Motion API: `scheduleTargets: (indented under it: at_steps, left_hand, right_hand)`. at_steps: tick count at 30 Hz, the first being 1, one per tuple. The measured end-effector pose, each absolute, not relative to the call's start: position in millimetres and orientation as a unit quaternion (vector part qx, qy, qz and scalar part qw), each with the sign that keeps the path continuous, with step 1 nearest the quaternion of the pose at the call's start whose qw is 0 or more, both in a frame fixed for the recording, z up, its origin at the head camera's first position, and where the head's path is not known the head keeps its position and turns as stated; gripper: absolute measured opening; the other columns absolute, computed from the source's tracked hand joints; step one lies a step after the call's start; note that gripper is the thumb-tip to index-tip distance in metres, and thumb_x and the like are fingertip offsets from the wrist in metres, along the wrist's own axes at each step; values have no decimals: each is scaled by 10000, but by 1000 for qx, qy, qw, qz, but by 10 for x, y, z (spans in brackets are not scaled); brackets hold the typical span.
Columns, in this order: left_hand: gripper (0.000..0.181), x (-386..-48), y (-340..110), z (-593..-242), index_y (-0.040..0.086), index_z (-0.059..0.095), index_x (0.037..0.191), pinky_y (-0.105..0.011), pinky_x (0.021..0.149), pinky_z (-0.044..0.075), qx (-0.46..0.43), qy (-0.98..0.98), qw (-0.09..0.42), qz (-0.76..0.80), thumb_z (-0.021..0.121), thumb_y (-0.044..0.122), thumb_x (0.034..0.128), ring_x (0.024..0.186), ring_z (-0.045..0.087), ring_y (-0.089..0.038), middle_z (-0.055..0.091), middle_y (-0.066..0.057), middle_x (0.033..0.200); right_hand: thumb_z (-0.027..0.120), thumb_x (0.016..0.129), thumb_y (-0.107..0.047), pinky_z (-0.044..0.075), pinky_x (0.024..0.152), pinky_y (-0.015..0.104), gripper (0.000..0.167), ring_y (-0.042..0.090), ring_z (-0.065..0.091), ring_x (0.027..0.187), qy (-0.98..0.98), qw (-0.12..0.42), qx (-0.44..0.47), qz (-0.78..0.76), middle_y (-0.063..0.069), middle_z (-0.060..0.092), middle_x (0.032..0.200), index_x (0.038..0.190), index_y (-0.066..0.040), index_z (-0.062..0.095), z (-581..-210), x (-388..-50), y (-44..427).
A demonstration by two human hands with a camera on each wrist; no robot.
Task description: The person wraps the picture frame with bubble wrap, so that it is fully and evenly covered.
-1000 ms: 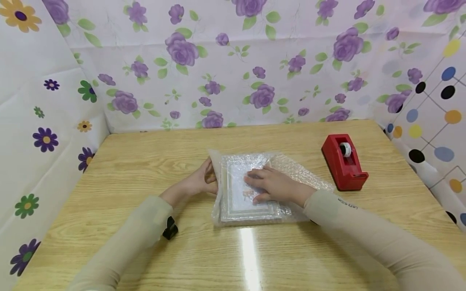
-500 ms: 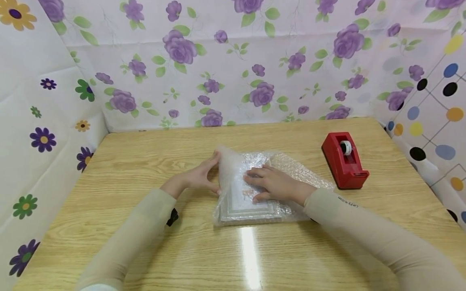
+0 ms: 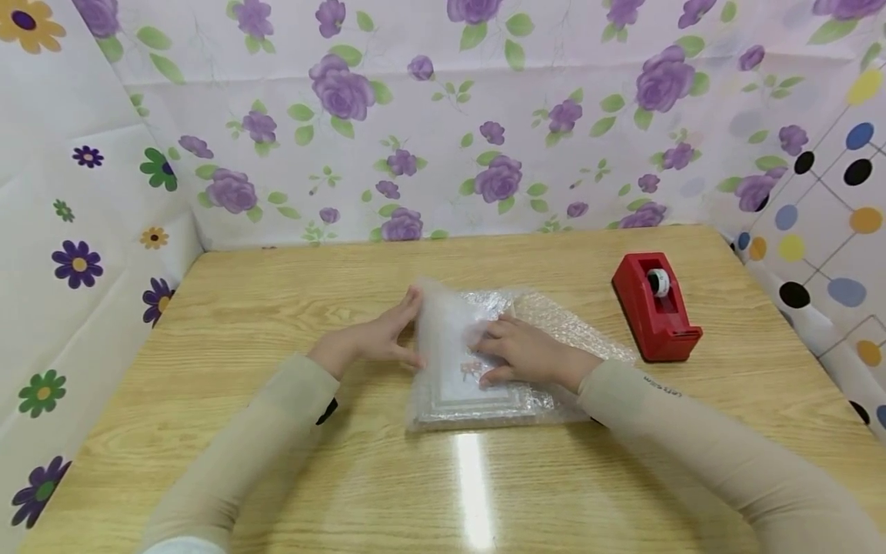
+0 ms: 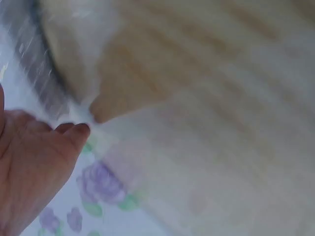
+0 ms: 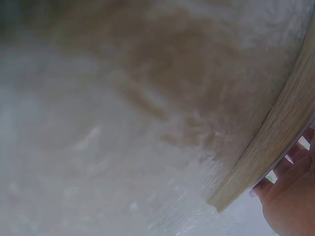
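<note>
A picture frame (image 3: 450,385) with a pale border lies flat inside bubble wrap (image 3: 574,331) in the middle of the table. My left hand (image 3: 374,338) is at the left edge of the wrap, thumb and fingers spread apart along it. There a cloudy flap of wrap (image 3: 436,315) leans over the frame's left side. In the left wrist view, the fingertips of the left hand (image 4: 44,152) touch the see-through sheet (image 4: 187,147). My right hand (image 3: 526,354) rests on the frame with fingers spread, its fingertips partly veiled by the flap.
A red tape dispenser (image 3: 657,308) with a roll of tape stands on the wooden table (image 3: 291,292) at the back right. Behind the table hangs a flowered cloth (image 3: 415,115). A black object (image 3: 328,412) shows beside the left sleeve.
The flap of bubble wrap at the left has tipped rightward over the frame. My left hand has moved slightly right, its thumb and fingers spreading. The right hand stays in place.
</note>
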State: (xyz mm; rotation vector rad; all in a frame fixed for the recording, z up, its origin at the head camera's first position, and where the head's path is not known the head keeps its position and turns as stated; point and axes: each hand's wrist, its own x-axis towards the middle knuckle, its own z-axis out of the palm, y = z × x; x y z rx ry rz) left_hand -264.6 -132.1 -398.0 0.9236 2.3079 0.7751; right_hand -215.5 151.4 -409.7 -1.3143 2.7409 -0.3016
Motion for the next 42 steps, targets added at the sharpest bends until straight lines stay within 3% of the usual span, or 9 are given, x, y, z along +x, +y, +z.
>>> scheduleTargets:
  at_steps: [3,8,19,24,29,33,37,42]
  left_hand:
    - [1256,-2625,-1285,-4000,-9,-188,1461,-495,1180,-46,343,864,248,274,712,510,755,1422,-239,-297,-326,-156,1507]
    - [1260,-2589,-1213,-4028,-24,-169,1464,-491,1185,-40,341,883,212,242,686,577,760,1428,-226,-299,-293,-183,1517]
    - [1191,-2460,-1119,-4006,16,-121,1489,-435,1198,14,309,916,173,187,673,566,793,1447,-183,-282,-276,-135,1537]
    - [1063,-2420,-1098,-3983,43,-44,1510,-445,1200,51,343,915,147,154,604,561,845,1458,-138,-298,-200,-107,1571]
    - [964,-2410,-1080,-4008,71,4,1522,-468,1195,76,355,914,142,132,551,545,886,1448,-153,-325,-160,-108,1583]
    - [924,-2401,-1068,-4025,50,50,1521,-483,1196,31,368,915,126,109,532,539,903,1455,-127,-331,-108,-106,1595]
    - [908,-2381,-1061,-4016,8,116,1511,-502,1193,17,383,915,99,86,542,533,904,1467,-35,-339,11,-120,1603]
    - [890,-2369,-1054,-4011,29,144,1515,-493,1197,40,379,917,97,83,540,544,906,1472,12,-324,88,-105,1601]
  right_hand:
    - [629,832,-507,202,1156,540,592,282,484,1281,900,34,-425,-94,128,528,1376,1212,-54,636,-4091,-2161,1521]
    - [655,824,-480,193,1159,536,749,330,428,1325,906,44,-404,-114,134,424,1466,1413,-67,447,-4071,-2143,1546]
    - [684,786,-484,116,1182,513,784,324,365,1369,906,37,-399,-138,142,444,1450,1418,-89,442,-4088,-2130,1593]
    - [674,808,-481,112,1178,527,740,314,390,1358,903,28,-407,-139,145,462,1436,1410,-112,453,-4123,-2187,1652]
    - [641,849,-459,82,1172,559,611,362,287,1402,901,31,-412,-128,151,404,1475,1377,-179,511,-4116,-2246,1694]
    - [630,862,-458,51,1174,560,548,357,253,1409,904,51,-407,-124,143,379,1477,1355,-236,540,-4098,-2280,1721]
    - [618,869,-462,52,1178,549,577,333,263,1417,905,70,-406,-109,118,384,1493,1386,-235,505,-4090,-2307,1739]
    - [627,855,-421,72,1173,557,618,346,282,1411,900,78,-412,-118,127,403,1485,1397,-159,490,-4083,-2330,1748]
